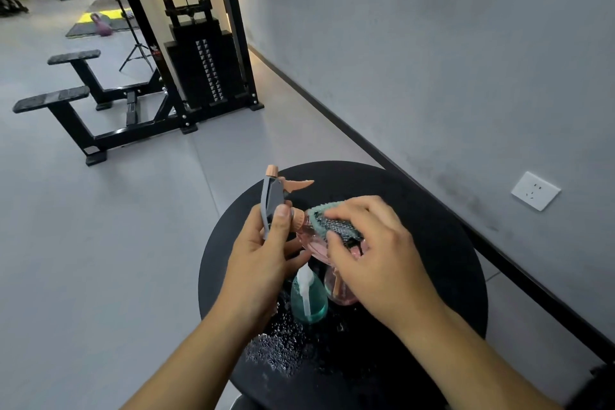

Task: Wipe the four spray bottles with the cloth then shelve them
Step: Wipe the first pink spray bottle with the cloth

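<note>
My left hand [266, 249] grips the grey and peach trigger head [274, 196] of a pink spray bottle [311, 241], held tilted above a round black table [432, 243]. My right hand [369, 253] pinches a teal cloth [332, 224] and presses it against the pink bottle's shoulder. A teal spray bottle [309, 299] with a white head stands on the table under my hands. Beside it stands another pink bottle [339, 289], partly hidden by my right hand.
Water droplets [279, 346] cover the near left part of the table. A grey wall with a white socket [535, 190] runs along the right. A black cable weight machine [203, 66] and its base bars stand on the grey floor at the back left.
</note>
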Motion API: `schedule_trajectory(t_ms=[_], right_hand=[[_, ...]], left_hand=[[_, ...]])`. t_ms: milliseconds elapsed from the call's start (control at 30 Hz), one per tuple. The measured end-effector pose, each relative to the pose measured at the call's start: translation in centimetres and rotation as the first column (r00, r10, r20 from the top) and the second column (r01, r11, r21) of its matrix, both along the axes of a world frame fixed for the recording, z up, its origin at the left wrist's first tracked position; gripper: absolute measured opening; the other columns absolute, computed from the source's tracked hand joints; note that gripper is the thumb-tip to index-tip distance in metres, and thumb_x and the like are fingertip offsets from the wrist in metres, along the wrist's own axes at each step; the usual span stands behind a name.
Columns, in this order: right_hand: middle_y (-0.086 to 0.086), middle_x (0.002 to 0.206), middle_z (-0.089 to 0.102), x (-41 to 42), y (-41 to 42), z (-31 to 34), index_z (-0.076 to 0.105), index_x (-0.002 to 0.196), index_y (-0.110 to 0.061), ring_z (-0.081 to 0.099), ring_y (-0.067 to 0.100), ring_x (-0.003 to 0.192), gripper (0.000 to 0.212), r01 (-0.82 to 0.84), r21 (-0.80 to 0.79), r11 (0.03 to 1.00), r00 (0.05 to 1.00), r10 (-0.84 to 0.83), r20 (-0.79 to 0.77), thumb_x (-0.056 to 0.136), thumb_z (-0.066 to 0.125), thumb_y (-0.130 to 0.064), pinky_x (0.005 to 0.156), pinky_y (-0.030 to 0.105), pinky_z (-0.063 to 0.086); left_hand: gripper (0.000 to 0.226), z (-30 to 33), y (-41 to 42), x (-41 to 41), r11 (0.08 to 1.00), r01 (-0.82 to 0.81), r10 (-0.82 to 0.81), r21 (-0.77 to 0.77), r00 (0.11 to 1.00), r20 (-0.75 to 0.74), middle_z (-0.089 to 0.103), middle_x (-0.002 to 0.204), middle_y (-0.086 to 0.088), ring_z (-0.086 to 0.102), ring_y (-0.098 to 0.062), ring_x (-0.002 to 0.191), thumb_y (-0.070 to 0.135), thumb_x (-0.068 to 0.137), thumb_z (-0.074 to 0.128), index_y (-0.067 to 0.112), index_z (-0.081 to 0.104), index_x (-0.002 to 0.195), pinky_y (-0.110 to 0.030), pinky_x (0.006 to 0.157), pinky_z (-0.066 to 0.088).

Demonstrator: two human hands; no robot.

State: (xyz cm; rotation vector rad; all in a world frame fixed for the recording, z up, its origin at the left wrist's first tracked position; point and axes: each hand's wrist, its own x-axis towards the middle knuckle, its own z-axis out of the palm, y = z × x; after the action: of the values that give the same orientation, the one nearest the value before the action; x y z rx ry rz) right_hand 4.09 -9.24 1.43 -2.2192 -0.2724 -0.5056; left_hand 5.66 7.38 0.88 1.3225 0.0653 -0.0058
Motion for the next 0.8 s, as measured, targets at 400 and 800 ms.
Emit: schedule_trajectory(t_ms=[400,800], right_hand=[[-0.023,0.115,0.057,0.6,-0.9,0.5,0.071,0.115,-0.033,0.057,0.004,0.114,0.026,0.018,0.112,0.994,0.997,-0.009,-0.076,0.094,0.068,-0.018,0.09,0.019,0.052],[-0.021,0.115,0.058,0.5,-0.9,0.6,0.071,0.113,-0.033,0.058,0.002,0.114,0.027,0.031,0.113,0.993,0.997,-0.022,-0.08,0.093,0.07,-0.016,0.085,0.008,0.048]], left_hand=[[0.022,-0.1,0.4,0.0,0.997,0.038,-0.042,0.074,0.997,0.058,0.079,0.11,-0.005,0.079,-0.028,0.105,0.042,0.098,0.059,0.026,0.07,0.107,-0.041,0.089,0.064],[0.022,0.0,0.7,0.3,0.998,0.019,-0.024,0.068,0.997,0.077,0.079,0.11,-0.008,0.079,-0.028,0.103,0.042,0.097,0.06,0.024,0.069,0.106,-0.041,0.087,0.064]])
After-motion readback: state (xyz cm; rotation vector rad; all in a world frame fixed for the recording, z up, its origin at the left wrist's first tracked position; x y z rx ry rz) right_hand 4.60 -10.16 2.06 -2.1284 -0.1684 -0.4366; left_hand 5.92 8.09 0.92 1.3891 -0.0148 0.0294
